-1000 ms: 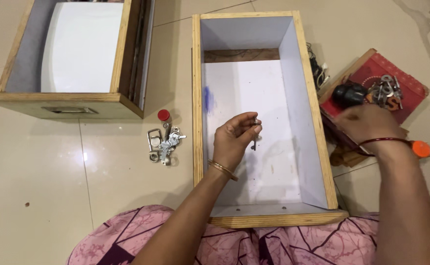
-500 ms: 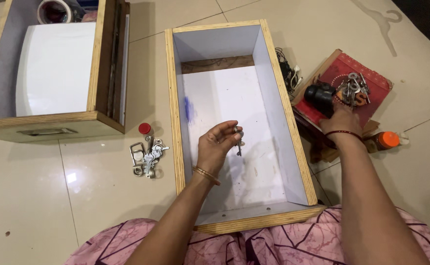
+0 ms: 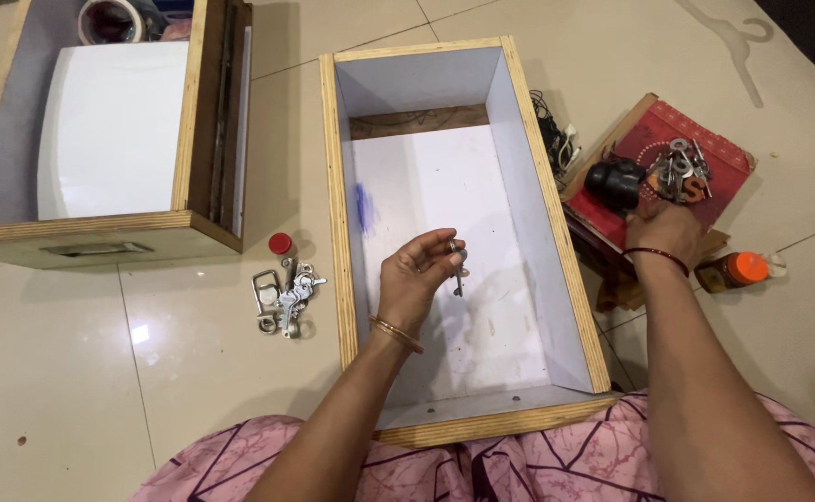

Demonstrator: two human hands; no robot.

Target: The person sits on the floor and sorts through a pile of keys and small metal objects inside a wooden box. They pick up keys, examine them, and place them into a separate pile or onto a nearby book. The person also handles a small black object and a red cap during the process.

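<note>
The left hand holds a small key in a pinch grip between thumb and fingertips, so the key hangs down freely over the white floor of the open wooden drawer. The right hand rests on the near edge of a red book to the right of the drawer, fingers curled; whether its grip holds anything I cannot tell. On the book lie a black round object and a heap of keys. An orange-capped bottle lies just beside the wrist. Left of the drawer, on the floor, sit a key bunch and a second drawer.
</note>
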